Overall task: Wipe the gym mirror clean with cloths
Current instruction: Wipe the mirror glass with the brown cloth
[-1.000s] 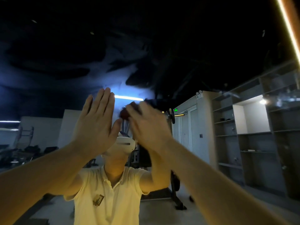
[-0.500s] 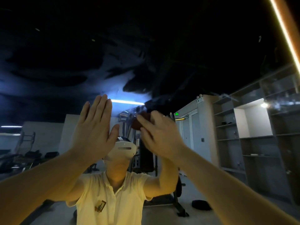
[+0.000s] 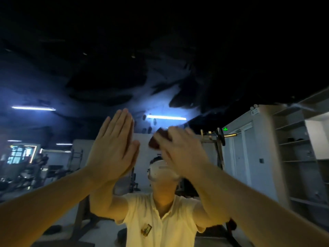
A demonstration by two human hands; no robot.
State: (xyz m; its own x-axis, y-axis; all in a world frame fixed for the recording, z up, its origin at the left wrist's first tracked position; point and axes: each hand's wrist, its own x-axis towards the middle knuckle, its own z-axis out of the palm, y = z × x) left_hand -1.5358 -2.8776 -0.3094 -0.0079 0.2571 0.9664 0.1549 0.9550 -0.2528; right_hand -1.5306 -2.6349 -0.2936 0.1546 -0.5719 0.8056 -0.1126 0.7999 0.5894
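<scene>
Left hand (image 3: 114, 148) lies flat on the mirror (image 3: 160, 82), fingers straight. Beside it, the right hand (image 3: 179, 150) presses a dark red cloth (image 3: 158, 139) against the glass. Hazy smears above both hands suggest the wiping is far from finished.

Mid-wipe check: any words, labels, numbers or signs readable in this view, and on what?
No text can be read here.
Green sign by the white cabinet: blurred, unreadable.
Label near the cabinet's top: too small to read.
Badge on the shirt: too small to read.
</scene>
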